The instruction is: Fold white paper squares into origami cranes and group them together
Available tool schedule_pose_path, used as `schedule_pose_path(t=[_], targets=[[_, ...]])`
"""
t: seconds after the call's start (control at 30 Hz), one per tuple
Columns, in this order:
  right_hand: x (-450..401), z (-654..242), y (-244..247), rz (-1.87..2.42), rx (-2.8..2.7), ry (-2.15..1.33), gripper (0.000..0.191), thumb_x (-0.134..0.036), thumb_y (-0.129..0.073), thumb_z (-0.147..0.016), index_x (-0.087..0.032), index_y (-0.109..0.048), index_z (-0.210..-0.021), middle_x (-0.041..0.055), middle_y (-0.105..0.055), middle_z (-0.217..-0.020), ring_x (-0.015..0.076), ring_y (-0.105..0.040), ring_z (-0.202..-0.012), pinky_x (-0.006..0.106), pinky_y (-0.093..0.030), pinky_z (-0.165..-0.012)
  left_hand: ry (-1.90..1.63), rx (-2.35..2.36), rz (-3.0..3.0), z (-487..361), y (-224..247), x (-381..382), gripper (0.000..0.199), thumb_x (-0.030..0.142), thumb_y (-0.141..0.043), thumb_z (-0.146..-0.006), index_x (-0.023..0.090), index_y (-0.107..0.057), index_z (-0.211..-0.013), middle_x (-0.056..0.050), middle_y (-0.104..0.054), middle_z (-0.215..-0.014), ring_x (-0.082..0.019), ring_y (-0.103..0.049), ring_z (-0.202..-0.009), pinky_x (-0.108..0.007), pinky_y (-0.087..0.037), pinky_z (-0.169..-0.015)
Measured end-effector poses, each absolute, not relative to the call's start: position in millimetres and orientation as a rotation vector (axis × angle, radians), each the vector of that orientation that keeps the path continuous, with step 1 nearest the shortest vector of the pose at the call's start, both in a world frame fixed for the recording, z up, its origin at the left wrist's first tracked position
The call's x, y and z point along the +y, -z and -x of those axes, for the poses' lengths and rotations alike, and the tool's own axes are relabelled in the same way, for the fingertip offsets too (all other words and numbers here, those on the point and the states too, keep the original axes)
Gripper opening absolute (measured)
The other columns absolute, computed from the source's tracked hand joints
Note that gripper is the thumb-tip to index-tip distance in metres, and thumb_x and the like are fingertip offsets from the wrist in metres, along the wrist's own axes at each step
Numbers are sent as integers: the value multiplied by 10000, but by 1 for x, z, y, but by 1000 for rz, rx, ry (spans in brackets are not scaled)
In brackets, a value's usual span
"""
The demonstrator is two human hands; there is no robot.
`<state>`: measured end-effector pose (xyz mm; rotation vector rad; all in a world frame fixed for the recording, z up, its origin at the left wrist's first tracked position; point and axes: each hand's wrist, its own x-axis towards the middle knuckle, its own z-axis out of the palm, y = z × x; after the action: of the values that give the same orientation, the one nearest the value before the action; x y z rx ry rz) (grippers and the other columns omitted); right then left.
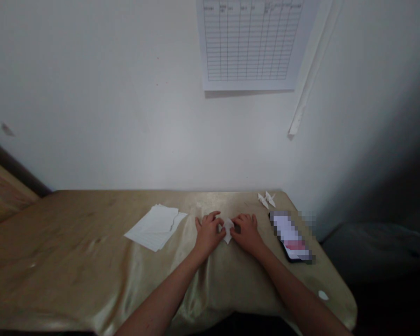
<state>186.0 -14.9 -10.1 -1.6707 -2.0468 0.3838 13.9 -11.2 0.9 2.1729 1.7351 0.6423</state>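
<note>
Between my hands a small folded piece of white paper (228, 229), roughly diamond-shaped, lies on the cloth-covered table (91, 280). My left hand (209, 232) grips its left side with thumb and fingertips, the other fingers slightly raised. On the right side, my right hand (248, 232) holds it the same way, thumb near the middle. Parts of the paper's edges are hidden under the fingers. Left of my hands is a stack of white paper sheets (154, 228). Two folded paper cranes (267, 200) sit at the table's far right corner.
A phone (290, 237), its screen lit and blurred, lies right of my right hand. A small white scrap (323, 295) rests near the right edge. Behind the table rises a white wall (126, 116) with a printed chart (248, 46).
</note>
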Motion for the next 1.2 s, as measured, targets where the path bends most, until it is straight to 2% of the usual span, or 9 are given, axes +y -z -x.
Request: schedule_pose_path(t=[0.33, 0.5, 0.7, 0.9, 1.2], targets=[[-14, -208, 7, 1439, -2132, -547, 352, -209, -626, -800, -241, -696, -1144, 64, -653, -1192, 265, -515, -1229, 525, -124, -1201, -627, 1720, -2171, -11, 1, -11, 143, 272, -678, -839, 276, -704, -979, -24, -566, -1453, -285, -504, -1325, -694, -66, -1187], [-12, -209, 9, 1413, -2140, -526, 310, -225, -630, -821, -243, -706, -1122, 62, -663, -1178, 264, -527, -1224, 528, -126, -1202, -632, 1710, -2184, -10, 0, -11, 142, 281, -688, -837, 275, -709, -977, -30, -567, -1454, -288, -509, -1320, -695, -77, -1184], [-12, -210, 8, 1416, -2141, -514, 273, -293, -662, -847, -232, -718, -1107, 73, -665, -1175, 264, -539, -1203, 504, -209, -1177, -607, 1682, -2201, -8, -2, -11, 167, 297, -704, -835, 276, -706, -1000, -41, -574, -1447, -289, -510, -1322, -701, -79, -1181], [-13, -208, 9, 1434, -2136, -490, 253, -277, -683, -846, -232, -717, -1092, 64, -669, -1176, 261, -528, -1212, 516, -170, -1190, -590, 1655, -2214, -5, -3, -11, 203, 293, -724, -819, 279, -703, -1020, -38, -567, -1452, -299, -509, -1324, -719, -75, -1177], [-13, -205, 7, 1472, -2146, -449, 211, -293, -705, -844, -251, -726, -1050, 51, -672, -1152, 252, -533, -1183, 515, -196, -1175, -548, 1608, -2236, -3, -5, -12, 290, 308, -735, -789, 279, -690, -1075, -51, -527, -1499, -326, -469, -1368, -734, -65, -1177]])
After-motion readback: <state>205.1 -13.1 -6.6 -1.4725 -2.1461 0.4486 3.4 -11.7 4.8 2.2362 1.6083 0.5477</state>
